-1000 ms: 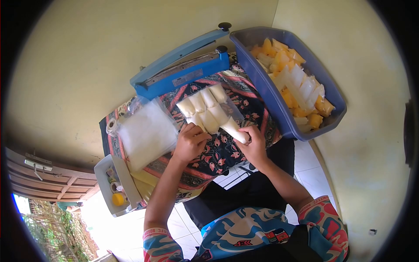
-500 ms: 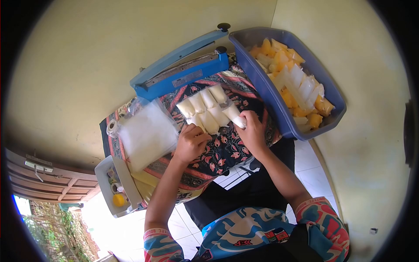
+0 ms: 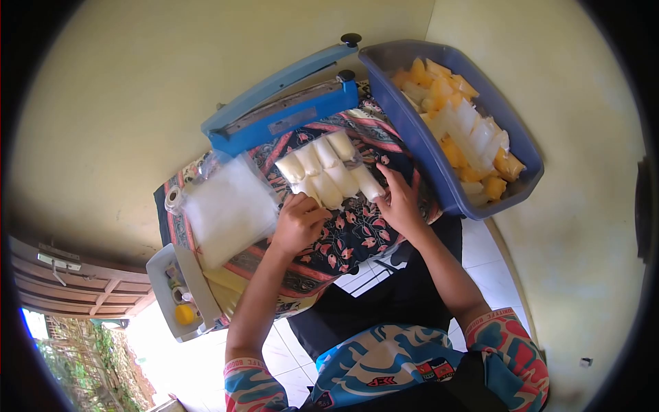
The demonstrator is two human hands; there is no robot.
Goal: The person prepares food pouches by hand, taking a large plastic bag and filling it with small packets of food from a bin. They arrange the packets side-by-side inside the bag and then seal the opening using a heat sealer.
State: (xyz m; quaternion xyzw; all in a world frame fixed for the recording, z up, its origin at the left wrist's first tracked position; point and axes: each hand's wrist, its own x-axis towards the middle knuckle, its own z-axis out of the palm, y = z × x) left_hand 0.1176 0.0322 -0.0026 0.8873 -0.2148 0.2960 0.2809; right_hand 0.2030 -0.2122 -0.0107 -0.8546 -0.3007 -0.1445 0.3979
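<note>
A clear plastic bag (image 3: 322, 170) of pale cream-coloured, roll-shaped pieces lies flat on the patterned cloth, the rolls packed in two rows. My left hand (image 3: 300, 223) is closed at the bag's near left corner, its curled fingers hiding part of the lowest left roll. On the other side, my right hand (image 3: 400, 206) has its thumb and index finger spread. Its thumb is right at the near end of the rightmost roll (image 3: 368, 182), and nothing is between its fingers.
A blue heat sealer (image 3: 288, 113) with its arm raised stands behind the bag. Left of it lie a stack of clear plastic bags (image 3: 230, 206) and a tape roll (image 3: 174, 199). A blue tub (image 3: 429, 147) holds yellow and white packets; a grey bin (image 3: 159, 281) holds small items.
My right hand has let go of the rightmost roll and spread its fingers. That roll now lies flatter beside the others. My left hand stays at the bag's corner.
</note>
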